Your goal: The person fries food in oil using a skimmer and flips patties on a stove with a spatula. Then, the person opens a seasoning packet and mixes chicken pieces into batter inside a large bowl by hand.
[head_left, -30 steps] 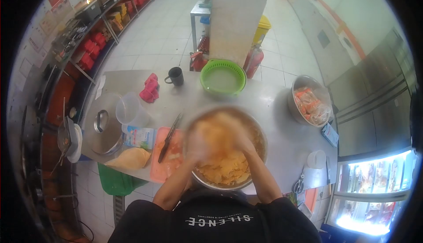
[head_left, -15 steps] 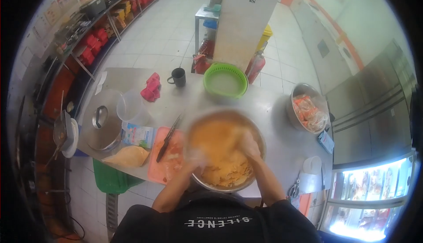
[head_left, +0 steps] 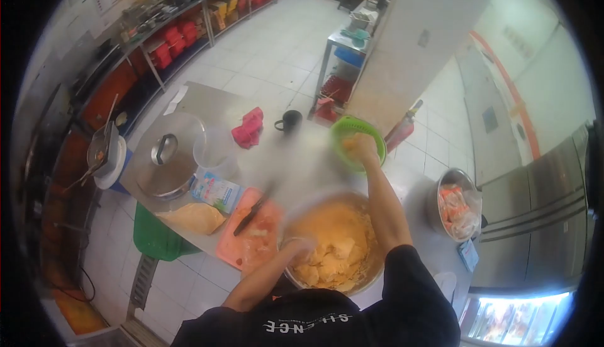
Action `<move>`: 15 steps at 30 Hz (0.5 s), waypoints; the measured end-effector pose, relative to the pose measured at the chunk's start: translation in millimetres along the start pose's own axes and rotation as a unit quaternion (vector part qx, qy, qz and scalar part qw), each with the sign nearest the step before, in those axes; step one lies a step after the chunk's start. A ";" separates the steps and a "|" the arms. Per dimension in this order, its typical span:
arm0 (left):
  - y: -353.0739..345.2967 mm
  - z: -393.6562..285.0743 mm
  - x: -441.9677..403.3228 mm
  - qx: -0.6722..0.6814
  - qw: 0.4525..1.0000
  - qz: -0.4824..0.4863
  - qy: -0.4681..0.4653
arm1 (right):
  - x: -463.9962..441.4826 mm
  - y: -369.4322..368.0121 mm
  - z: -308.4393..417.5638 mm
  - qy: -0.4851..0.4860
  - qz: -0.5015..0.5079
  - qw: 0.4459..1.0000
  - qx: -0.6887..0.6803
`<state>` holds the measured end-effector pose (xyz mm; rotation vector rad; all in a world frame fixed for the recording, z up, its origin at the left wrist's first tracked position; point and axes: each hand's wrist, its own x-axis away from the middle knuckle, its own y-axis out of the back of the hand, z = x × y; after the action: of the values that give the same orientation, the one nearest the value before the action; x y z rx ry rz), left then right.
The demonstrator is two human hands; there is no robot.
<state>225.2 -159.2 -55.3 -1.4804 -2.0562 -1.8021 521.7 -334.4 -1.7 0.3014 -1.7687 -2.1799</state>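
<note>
A large steel bowl (head_left: 382, 256) holds orange-yellow powder (head_left: 330, 218) and several flat, powder-coated pieces (head_left: 336, 256). My left hand (head_left: 302, 247) is inside the bowl at its left side, smeared by motion, so its fingers cannot be read. Farther out, my right hand (head_left: 363, 147) reaches down into a green plastic basket (head_left: 379, 132). Orange-coated pieces (head_left: 348, 144) show at its fingers, which look curled around them. Left of the bowl, a black-handled knife (head_left: 249, 216) lies across a pink cutting board (head_left: 251, 246).
At the left stand a lidded steel pot (head_left: 170, 164) and a clear container (head_left: 211, 149). A printed packet (head_left: 216, 191), a pink cloth (head_left: 248, 128) and a black mug (head_left: 290, 121) lie around the table. A steel bowl of bagged orange-and-white food (head_left: 456, 212) sits at right.
My right hand has left the big bowl and gone forward into the green basket with coated pieces. My left hand has stayed at the bowl's left side. The view has turned.
</note>
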 end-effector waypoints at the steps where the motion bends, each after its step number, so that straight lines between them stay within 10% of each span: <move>1: 2.5 2.8 -1.0 0.004 1.000 0.012 -0.001 | -4.0 -18.4 -13.4 -0.024 -0.056 0.986 -0.156; 7: 4.0 1.3 0.1 0.094 0.991 0.086 0.041 | 195.2 22.7 71.5 0.009 -0.150 0.986 -0.068; 11: -1.2 -5.2 9.8 0.199 0.965 0.023 0.169 | 299.9 -28.6 102.7 0.068 0.318 0.945 0.035; 15: -12.2 -16.4 18.3 0.229 0.938 -0.142 0.215 | 347.6 -72.0 69.8 0.096 0.037 0.993 -0.051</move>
<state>198.5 -159.3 -48.6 -0.6318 -2.3050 -1.4017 166.4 -386.8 -44.9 0.3994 -1.5358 -2.1040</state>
